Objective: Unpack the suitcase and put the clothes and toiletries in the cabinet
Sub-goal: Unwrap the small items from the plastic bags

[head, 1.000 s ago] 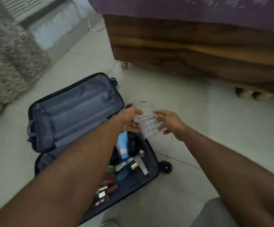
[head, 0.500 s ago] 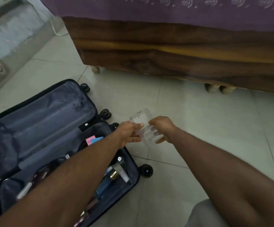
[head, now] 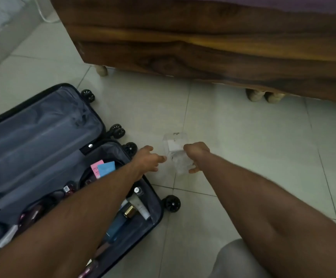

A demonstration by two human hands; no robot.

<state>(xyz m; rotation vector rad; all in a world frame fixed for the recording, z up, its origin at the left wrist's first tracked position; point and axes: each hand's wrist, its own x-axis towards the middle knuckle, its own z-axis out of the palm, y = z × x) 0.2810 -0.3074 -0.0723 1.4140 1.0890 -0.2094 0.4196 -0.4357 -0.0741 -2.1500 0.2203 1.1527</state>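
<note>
Clear plastic packet: a small see-through packet (head: 176,155) with a white card inside is held low over the pale tiled floor (head: 243,147), just right of the open suitcase.
Right hand: the right hand (head: 195,155) is curled round the packet's right edge, fingers below and knuckles above.
Left hand: the left hand (head: 150,159) is loosened, its fingertips at or just beside the packet's left edge; contact cannot be told.
Handling: the packet is judged light, thin and crackly, likely slippery; a pinch at the stiffer card end would be safest, and squeezing the middle could crush what is inside.
Suitcase: a dark hard-shell wheeled suitcase (head: 157,219) with grey lining lies open on the floor at left.
Contents left inside: a blue bottle with a gold cap (head: 121,221), a white tube (head: 142,208), a pink card (head: 96,167) and a light blue card (head: 107,168) are seen, with other small toiletries too blurred to name.
Obstacles: a dark wooden bed frame (head: 203,49) on short round feet stands well beyond the hands; the suitcase wheels (head: 171,203) lie near the left arm.
Cabinet: not in view.
</note>
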